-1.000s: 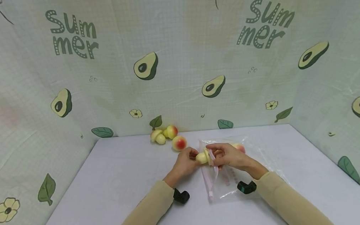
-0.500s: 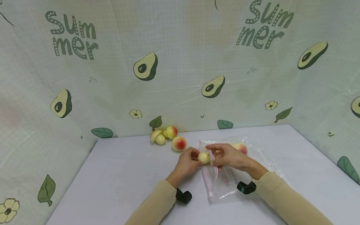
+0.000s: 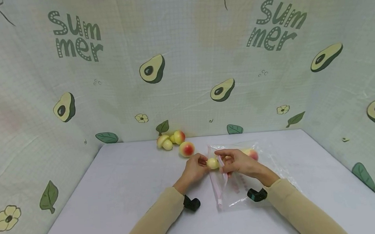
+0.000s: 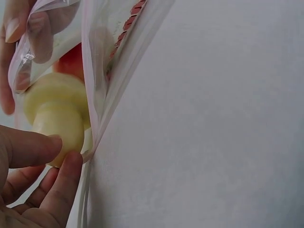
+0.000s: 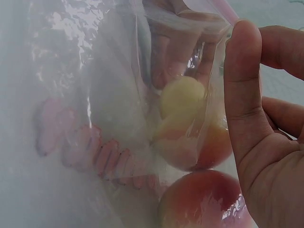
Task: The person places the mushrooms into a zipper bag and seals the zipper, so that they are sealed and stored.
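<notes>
My left hand (image 3: 193,168) pinches a pale yellow toy mushroom (image 4: 59,126) by the end of its stem, thumb on one side and fingertips on the other. Its cap points into the mouth of a clear zip bag (image 3: 234,198) with a pink zip strip. At that mouth my right hand (image 3: 240,162) pinches the upper lip of the bag and keeps it lifted. Through the film, the right wrist view shows the held mushroom's red-blushed cap (image 5: 190,142). Against it sits another red-and-yellow rounded piece (image 5: 204,199) inside the bag. Red printing (image 5: 111,159) marks the bag.
Behind my left hand, a red-and-yellow rounded piece (image 3: 187,149) lies on the white table (image 3: 131,196). Two more toy mushrooms, a pale one (image 3: 164,142) and a red-capped one (image 3: 178,136), lie by the avocado-print cloth (image 3: 185,95) at the back.
My left hand has shifted slightly right, and the mushroom has gone deeper into the bag's mouth, its cap now behind the lip in the head view. The right hand stays in place.
</notes>
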`<act>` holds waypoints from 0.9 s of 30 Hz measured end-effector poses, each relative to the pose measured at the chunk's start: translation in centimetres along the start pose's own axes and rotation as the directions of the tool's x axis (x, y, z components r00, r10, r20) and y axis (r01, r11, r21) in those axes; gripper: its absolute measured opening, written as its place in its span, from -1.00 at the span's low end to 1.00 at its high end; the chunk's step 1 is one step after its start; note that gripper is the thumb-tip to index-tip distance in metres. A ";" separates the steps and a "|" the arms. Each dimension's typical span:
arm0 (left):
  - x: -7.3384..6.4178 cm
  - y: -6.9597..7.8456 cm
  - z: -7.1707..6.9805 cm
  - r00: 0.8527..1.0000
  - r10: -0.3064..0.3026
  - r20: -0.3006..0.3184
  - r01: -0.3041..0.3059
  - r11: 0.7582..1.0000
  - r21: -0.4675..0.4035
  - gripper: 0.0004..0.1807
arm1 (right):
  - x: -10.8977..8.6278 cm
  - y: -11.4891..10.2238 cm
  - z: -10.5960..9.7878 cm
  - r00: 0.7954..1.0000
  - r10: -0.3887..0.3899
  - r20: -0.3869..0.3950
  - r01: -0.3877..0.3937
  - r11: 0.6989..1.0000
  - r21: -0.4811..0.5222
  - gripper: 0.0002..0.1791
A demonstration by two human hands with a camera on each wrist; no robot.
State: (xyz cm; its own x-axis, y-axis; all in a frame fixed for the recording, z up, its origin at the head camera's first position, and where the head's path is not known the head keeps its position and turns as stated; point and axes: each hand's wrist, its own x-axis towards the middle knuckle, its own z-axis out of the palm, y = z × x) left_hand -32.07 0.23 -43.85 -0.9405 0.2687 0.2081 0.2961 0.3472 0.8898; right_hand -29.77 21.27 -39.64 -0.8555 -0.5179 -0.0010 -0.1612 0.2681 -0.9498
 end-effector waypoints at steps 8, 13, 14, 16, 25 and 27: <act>-0.1 0.1 0.2 1.000 -0.002 -0.010 0.002 0.999 -0.041 -0.73 | 0.0 0.0 -0.1 1.000 0.004 0.004 -0.004 1.000 -0.006 -0.23; 0.0 0.0 0.3 1.000 0.008 -0.010 -0.009 0.998 -0.069 -0.74 | 0.0 -0.1 -0.1 1.000 0.012 -0.004 -0.012 1.000 -0.028 -0.23; 0.0 0.0 0.4 1.000 0.006 -0.007 -0.007 0.997 -0.071 -0.74 | 0.0 -0.1 -0.1 1.000 0.015 -0.006 -0.015 0.999 -0.032 -0.24; 0.0 0.1 0.4 1.000 -0.004 0.000 0.004 0.997 -0.074 -0.74 | 0.0 -0.1 0.0 1.000 0.020 -0.008 -0.020 0.999 -0.040 -0.24; -0.1 0.5 0.7 0.998 -0.042 0.053 0.046 0.996 -0.080 -0.69 | -0.8 -2.0 0.4 1.000 0.027 0.006 -0.026 0.998 -0.059 -0.26; 0.0 0.5 0.7 0.998 -0.029 0.057 0.035 0.995 -0.092 -0.66 | -0.8 -2.2 0.5 1.000 0.028 0.009 -0.028 0.998 -0.060 -0.26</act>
State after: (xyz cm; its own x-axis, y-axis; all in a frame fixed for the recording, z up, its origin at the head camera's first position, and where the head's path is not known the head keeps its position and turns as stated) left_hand -31.77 1.02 -43.73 -0.9377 0.3093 0.1583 0.2469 0.2724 0.9300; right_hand -28.49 20.75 -37.71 -0.8553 -0.5173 -0.0305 -0.1668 0.3306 -0.9289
